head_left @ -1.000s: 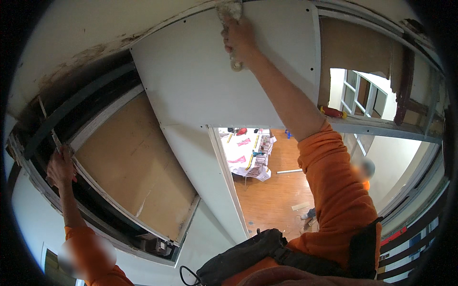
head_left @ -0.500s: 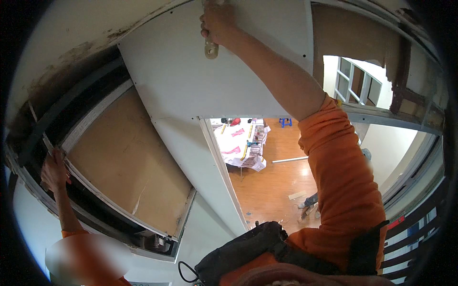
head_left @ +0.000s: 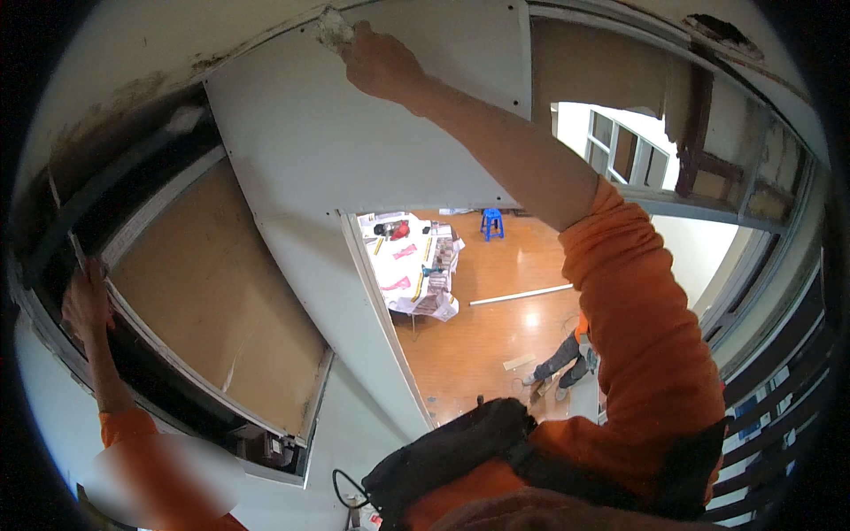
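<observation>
My right hand (head_left: 381,64) is raised to the top of a white panel (head_left: 354,133), closed round a putty knife (head_left: 335,29). The knife's crusted whitish end lies near the seam where the panel meets the stained cream surface; my fingers hide its handle. Dark screw heads dot the panel's edges. My left hand does not show. At the left, a co-worker's hand (head_left: 87,301) reaches to the dark gap beside a framed brown board (head_left: 221,274) and holds a thin, light strip (head_left: 76,250).
Through an opening lies a wooden floor (head_left: 478,345) far below. On it are a covered table (head_left: 416,265), a blue stool (head_left: 492,225), a long white strip (head_left: 522,295) and a person's legs (head_left: 560,358). A black bag (head_left: 452,447) is close to my body. Dark slats (head_left: 779,416) stand at the right.
My right hand has moved left along the panel's top with the putty knife, whose crusted end now shows. The view has shifted, and more of the person below is visible.
</observation>
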Motion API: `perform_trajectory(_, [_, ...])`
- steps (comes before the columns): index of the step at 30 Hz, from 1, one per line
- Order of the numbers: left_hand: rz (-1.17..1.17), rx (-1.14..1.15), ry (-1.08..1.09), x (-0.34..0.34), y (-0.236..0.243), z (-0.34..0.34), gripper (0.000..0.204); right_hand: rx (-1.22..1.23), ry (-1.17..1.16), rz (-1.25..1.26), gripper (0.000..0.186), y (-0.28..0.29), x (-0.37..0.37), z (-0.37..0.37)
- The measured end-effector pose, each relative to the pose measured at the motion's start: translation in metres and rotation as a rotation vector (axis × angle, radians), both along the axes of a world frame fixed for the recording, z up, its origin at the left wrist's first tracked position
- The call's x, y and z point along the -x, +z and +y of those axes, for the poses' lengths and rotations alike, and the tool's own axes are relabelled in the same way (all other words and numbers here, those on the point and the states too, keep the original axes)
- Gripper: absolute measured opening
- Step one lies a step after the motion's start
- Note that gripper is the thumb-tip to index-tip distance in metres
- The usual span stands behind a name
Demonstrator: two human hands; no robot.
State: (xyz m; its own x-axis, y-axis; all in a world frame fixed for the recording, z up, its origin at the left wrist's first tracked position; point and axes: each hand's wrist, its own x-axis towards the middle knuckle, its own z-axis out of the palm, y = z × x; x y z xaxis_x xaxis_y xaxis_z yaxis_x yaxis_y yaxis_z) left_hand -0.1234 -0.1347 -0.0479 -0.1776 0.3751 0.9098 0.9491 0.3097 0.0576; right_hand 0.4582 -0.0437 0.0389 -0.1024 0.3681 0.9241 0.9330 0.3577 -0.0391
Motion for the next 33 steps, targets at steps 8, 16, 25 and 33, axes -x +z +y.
perform_trajectory(8, [-0.041, 0.117, 0.074, 0.000, 0.008, 0.003, 0.056, 0.330, 0.787, 0.887, 0.023, 0.000, -0.063, -0.021])
perform_trajectory(16, [-0.039, 0.071, 0.020, 0.000, 0.005, 0.002, 0.053, 0.180, 0.824, 0.932, 0.017, 0.006, -0.060, 0.014])
perform_trajectory(25, [-0.102, 0.037, 0.069, -0.002, 0.006, -0.002, 0.052, -0.163, 0.650, 0.890, 0.015, 0.005, -0.052, 0.063])
perform_trajectory(33, [0.020, -0.016, 0.095, 0.001, 0.000, -0.005, 0.055, 0.320, 1.093, 0.894, 0.020, 0.012, -0.071, 0.021])
